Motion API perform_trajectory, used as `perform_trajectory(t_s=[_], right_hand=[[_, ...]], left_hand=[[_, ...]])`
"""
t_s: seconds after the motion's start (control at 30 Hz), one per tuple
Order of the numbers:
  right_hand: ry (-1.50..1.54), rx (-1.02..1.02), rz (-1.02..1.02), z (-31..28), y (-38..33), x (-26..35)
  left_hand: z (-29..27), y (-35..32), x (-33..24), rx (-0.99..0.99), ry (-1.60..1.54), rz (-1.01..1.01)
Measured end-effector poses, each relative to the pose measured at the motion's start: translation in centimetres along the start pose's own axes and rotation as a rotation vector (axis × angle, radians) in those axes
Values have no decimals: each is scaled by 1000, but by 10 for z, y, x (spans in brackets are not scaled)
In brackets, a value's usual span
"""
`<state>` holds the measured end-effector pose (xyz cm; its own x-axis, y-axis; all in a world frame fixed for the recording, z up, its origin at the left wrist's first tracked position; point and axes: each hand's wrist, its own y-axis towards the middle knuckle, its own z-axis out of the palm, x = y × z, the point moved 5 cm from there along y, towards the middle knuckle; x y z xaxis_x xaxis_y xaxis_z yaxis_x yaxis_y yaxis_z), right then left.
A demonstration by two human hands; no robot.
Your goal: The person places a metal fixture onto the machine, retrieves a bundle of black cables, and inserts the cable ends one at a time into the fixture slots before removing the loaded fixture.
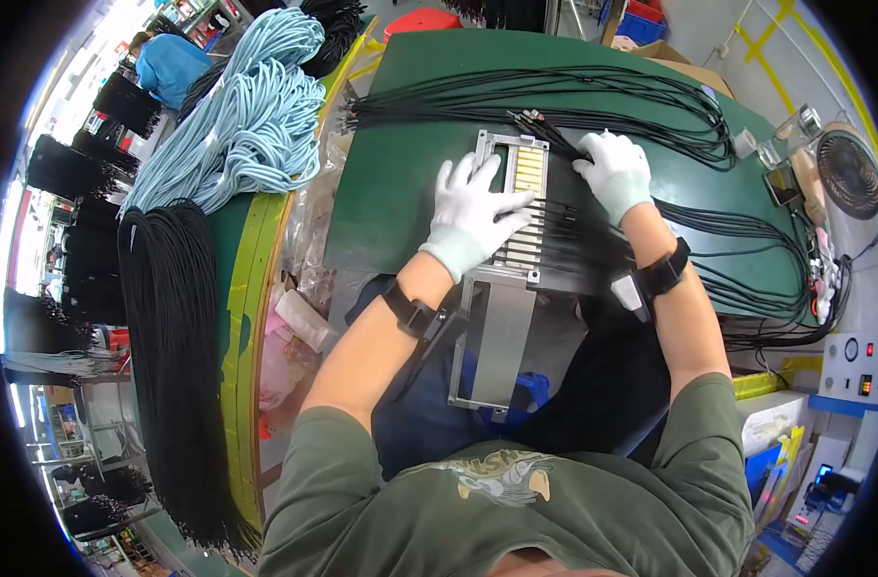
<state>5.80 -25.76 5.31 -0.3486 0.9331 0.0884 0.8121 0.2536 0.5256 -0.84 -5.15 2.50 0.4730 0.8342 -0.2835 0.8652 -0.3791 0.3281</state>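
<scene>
A narrow metal fixture (540, 157) lies on the green table in front of me, with a row of cream-coloured blocks (528, 173) along it. Several black cables (578, 240) run rightward from its slots, partly smeared by motion. My left hand (472, 213), in a white glove, rests on the fixture's left side with fingers spread. Two of its fingers reach over the blocks. My right hand (615, 173), also gloved, is curled at a bundle of black cables (552, 133) beyond the fixture's right edge. Its fingers close around the cables there, partly hiding them.
Long black cables (631, 82) stretch across the far side of the green table (391, 207). A fan (848, 171) and a glass jar (790, 135) stand at the right. Coiled light-blue cables (266, 125) and hanging black cables (174, 356) lie on the left bench. A person (167, 67) is farther off.
</scene>
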Motion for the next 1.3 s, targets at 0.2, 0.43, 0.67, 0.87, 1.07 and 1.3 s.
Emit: perform_trajectory(t_s=[0.2,0.43,0.67,0.87,1.07,1.3], right_hand=[[144,-1,-56,-8,1,-20],[568,234,-119,-19,-5,6],[623,99,-268,-18,-15,51],[744,357,-35,-20,-15,37],[438,277,-188,-18,-14,36],[272,276,-193,-17,-15,34]], left_hand=[[-1,-3,12,-237,-272,-57],[-15,-2,43,-460,-572,-245],[-25,1,10,-435,-578,36],[-19,-4,36,-423,-557,-122],[-12,-5,47,-389,-310,-208],[-10,-6,49,-274,-364,-308]])
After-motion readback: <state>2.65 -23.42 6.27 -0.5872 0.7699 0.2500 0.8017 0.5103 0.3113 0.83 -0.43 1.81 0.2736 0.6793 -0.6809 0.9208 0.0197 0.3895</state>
